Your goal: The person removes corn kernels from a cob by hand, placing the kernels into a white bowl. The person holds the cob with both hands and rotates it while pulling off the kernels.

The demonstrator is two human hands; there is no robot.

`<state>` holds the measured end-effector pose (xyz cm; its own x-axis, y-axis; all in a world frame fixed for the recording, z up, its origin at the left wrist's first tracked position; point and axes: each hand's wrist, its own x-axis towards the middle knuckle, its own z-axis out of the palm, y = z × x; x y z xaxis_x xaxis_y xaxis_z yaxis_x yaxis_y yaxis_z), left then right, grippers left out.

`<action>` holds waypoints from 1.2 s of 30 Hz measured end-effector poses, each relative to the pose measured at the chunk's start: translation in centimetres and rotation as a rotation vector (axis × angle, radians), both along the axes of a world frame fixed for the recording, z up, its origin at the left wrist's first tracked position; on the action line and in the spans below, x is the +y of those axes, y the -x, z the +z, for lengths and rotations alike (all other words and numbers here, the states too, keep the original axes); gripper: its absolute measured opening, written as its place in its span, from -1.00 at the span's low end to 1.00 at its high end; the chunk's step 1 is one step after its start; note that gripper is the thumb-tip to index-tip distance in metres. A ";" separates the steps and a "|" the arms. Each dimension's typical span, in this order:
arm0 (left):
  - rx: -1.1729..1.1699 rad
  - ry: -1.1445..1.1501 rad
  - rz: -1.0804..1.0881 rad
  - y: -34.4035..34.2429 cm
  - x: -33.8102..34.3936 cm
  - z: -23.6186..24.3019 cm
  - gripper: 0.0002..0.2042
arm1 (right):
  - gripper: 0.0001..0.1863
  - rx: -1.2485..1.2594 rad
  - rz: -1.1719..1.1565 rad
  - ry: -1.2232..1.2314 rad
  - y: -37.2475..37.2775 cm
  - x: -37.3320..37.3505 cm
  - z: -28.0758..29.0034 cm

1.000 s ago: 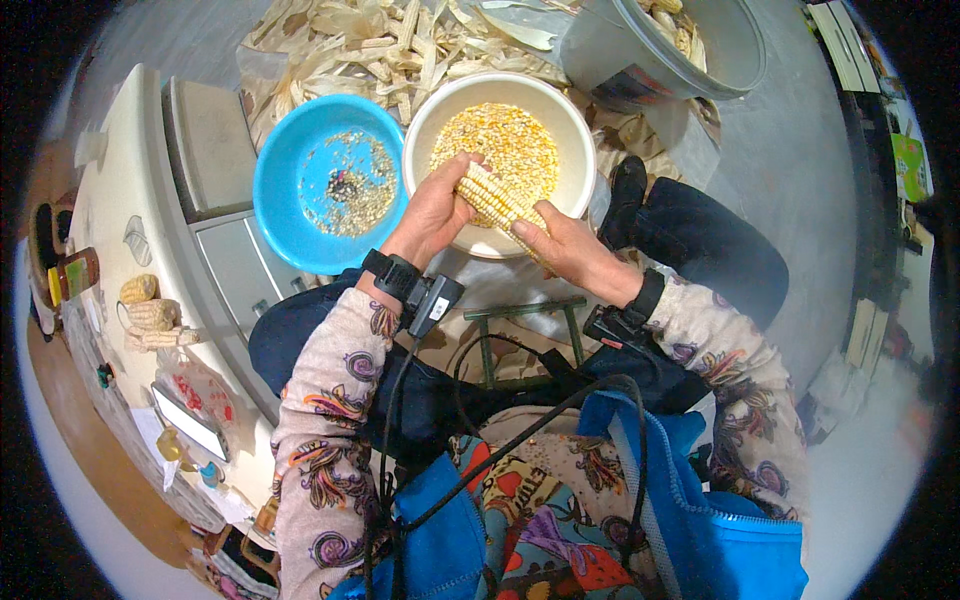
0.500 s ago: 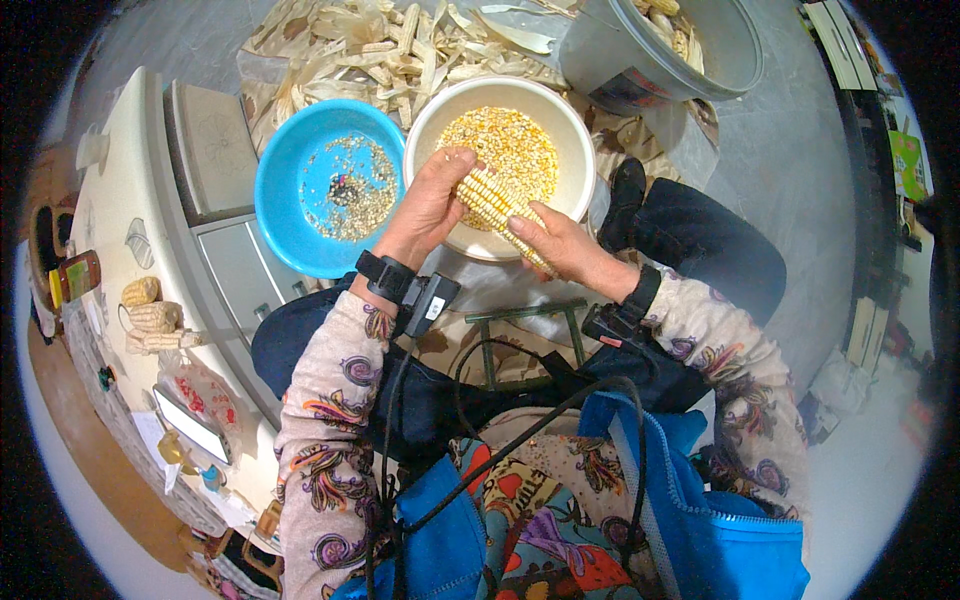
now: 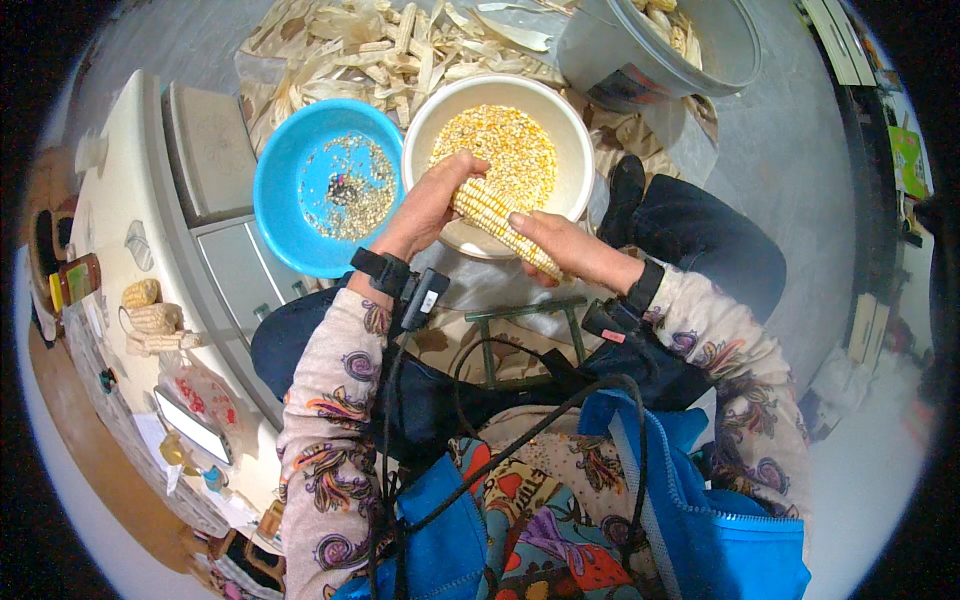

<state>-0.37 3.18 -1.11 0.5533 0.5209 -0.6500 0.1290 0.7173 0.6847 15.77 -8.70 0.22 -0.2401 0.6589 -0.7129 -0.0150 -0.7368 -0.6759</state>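
Note:
A dried corn cob (image 3: 492, 215) with yellow kernels slants between my two hands, over the near part of a cream basin (image 3: 578, 160). My left hand (image 3: 436, 200) is closed round its upper left end. Lower down, my right hand (image 3: 575, 243) grips the other end, thumb lying along the kernels. Loose yellow corn kernels (image 3: 510, 140) cover the bottom of the cream basin. To its left stands a blue basin (image 3: 275, 200) with scattered pale kernels and a small dark patch inside.
Corn husks and bare cobs (image 3: 380, 50) lie heaped beyond the basins. A grey bucket (image 3: 610, 60) holding cobs stands at the far right. On the left, a pale cabinet (image 3: 150, 200) carries several corn cobs (image 3: 155, 318) on its top. A green metal frame (image 3: 525, 312) sits between my legs.
The cob has tilted slightly and its lower end has shifted a little to the right. My left hand has slid slightly down and left; both hands keep their grip.

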 end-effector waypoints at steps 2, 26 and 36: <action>0.018 -0.095 -0.111 0.0 0.1 0.1 -0.78 | -0.48 0.033 0.002 0.023 -0.4 0.1 0.7; -0.242 0.223 0.246 -0.1 0.4 -1.7 -0.83 | -0.46 0.223 -0.142 0.144 0.1 0.1 2.4; -0.011 0.076 0.107 -0.2 -0.1 -2.4 -0.83 | -0.44 0.183 -0.118 0.158 0.9 -0.3 1.8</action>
<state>-0.15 3.13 -3.47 0.5046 0.5271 -0.6838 0.0417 0.7762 0.6291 14.85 -8.99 2.06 -0.3027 0.5741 -0.7608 -0.2185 -0.8188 -0.5309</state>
